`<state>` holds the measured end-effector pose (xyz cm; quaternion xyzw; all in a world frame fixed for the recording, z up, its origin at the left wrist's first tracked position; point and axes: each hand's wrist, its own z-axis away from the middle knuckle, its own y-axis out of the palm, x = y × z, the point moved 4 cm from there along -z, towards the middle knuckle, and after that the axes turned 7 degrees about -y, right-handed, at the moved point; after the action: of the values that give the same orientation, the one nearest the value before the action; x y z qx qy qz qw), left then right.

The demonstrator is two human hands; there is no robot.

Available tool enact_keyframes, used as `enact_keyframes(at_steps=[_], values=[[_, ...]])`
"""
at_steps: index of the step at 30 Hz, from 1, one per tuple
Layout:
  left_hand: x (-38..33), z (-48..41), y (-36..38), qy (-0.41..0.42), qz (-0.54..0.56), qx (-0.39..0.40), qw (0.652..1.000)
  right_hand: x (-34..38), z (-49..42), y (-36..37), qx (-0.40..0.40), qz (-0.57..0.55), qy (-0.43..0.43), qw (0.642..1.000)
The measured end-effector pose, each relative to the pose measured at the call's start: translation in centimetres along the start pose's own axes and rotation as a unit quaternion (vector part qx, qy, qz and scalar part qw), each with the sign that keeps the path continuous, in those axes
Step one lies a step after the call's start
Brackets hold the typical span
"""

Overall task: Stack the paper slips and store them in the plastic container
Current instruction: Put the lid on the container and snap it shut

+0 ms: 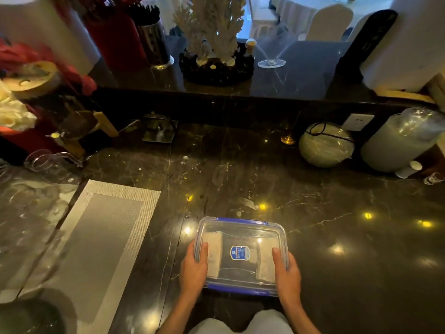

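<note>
You are gripping the clear plastic container from both sides on the dark marble counter, right in front of you. Your left hand is wrapping the container's left edge, its thumb lying flat on the lid and the other fingers tucked down the outer wall, where you cannot see how they are set. Your right hand is mirroring it on the right edge, thumb pressing on top of the lid, the remaining fingers curling around the side and out of sight. The lid, transparent with blue clips on the far and near edges, is sitting on the container, and a blue label is showing between your two thumbs. Through the lid, pale paper slips are lying inside just beside your left thumb, and more pale paper is lying just inside your right thumb; how neatly they are stacked is hard to tell through the glare. A grey woven placemat is lying on the counter well to the left of your left hand.
</note>
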<state>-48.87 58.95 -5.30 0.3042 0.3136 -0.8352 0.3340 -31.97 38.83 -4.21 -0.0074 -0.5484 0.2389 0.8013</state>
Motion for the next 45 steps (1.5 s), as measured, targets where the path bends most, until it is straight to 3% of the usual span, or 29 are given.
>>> enact_keyframes(at_steps=[7,30,36,45], values=[[-6.0,-5.2,0.5,0.071,-0.048,-0.019,0.996,2.9,-5.3,2.5,-0.02,0.006,-0.024,0.999],[-21.7,-23.2,4.3,0.093,-0.04,-0.036,0.994,14.6,-25.7,10.6,-0.012,0.006,-0.055,0.998],[-25.1,-27.3,5.4,0.084,-0.059,-0.063,0.993,16.8,-30.6,12.3,-0.004,-0.007,-0.028,1.0],[-27.6,-30.3,6.2,0.116,-0.064,-0.057,0.99,18.1,-33.4,13.6,-0.01,-0.04,-0.055,0.998]])
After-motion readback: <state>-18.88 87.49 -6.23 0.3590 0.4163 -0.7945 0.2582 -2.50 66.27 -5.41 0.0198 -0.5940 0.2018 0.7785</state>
